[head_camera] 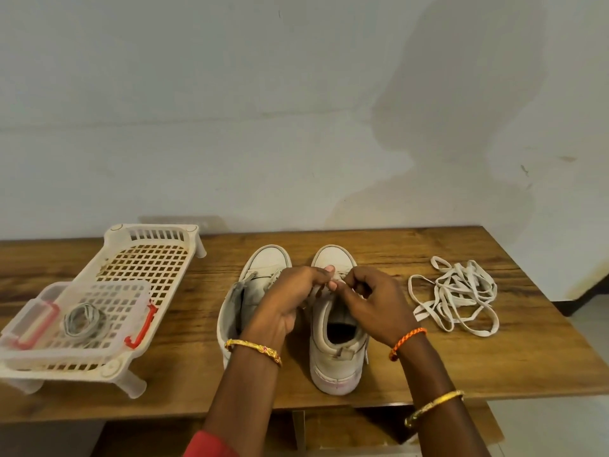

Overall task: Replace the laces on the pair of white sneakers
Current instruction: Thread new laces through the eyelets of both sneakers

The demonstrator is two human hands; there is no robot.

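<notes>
I have both hands over the right-hand sneaker (336, 328), which stands just beside the left-hand sneaker (250, 291) in the middle of the wooden table (461, 357), toes pointing at the wall. My left hand (290, 298) has its thumb and forefinger pinched together near the lower eyelets, and my right hand (372, 301) is curled in the same way right next to it; both seem to be nipping a bit of lace (333, 278), though the fingers hide most of it and I cannot tell which lace end is which. The risk I see is that the end slips out of the pinch, or goes through the wrong eyelet, because my own knuckles block my view of the holes. A hard pull could also tip the shoe into its neighbour (they stand very close). The loose pile of white laces (456, 298) lies well apart to the right, tangled enough that drawing one out could drag the rest toward the table edge. At the left, a white slotted rack (148, 258) carries a clear lidded box (75, 321) with a greyish coil (84, 319) inside, probably another lace. The table is dark, grained wood set against a pale, stained wall (296, 127), with light floor showing at the lower right.
</notes>
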